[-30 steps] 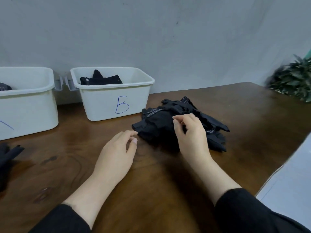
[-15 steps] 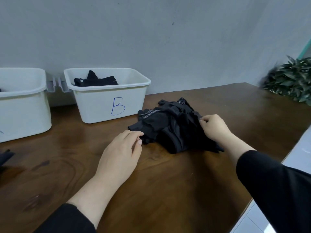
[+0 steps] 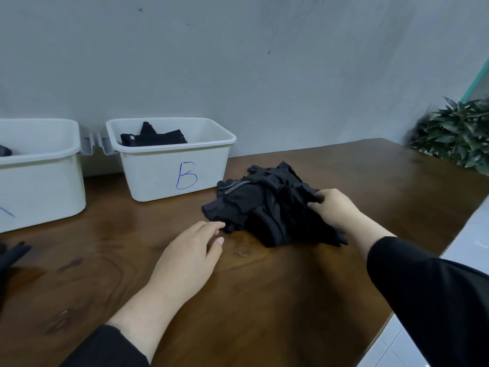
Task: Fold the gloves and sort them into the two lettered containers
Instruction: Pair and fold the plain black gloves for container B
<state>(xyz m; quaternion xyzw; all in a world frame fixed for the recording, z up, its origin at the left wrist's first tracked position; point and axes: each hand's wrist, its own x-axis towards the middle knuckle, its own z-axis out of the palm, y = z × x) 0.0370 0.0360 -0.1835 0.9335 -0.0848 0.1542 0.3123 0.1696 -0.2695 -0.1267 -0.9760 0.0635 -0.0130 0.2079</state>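
- Two white bins are set against the grey wall point(image 3: 264, 62) at the back of the brown wooden table point(image 3: 264, 300).
- A dark piece of cloth point(image 3: 12, 256) is seen at the far left edge of the table, cut off by the frame; what it is cannot be told.
- The left bin point(image 3: 39, 186) is shown only in part; a blue stroke is visible on its front and a small dark item at its left edge.
- The right bin point(image 3: 169, 178) is marked with a blue letter B, and folded black gloves point(image 3: 153, 137) are contained in it.
- The left hand point(image 3: 189, 255) is laid on the table with fingers relaxed and nearly straight; nothing is held, and its fingertips point(image 3: 218, 225) are placed just at the near left edge of the pile.
- The pile of black gloves point(image 3: 264, 205) is heaped on the table, right of the B bin and near it.
- The right hand point(image 3: 334, 209) is placed on the right side of the pile, its fingers curled round a fold of glove fabric.
- A black sleeve point(image 3: 428, 300) is worn on the right arm.
- A green plant point(image 3: 457, 133) is shown beyond the table's far right corner.
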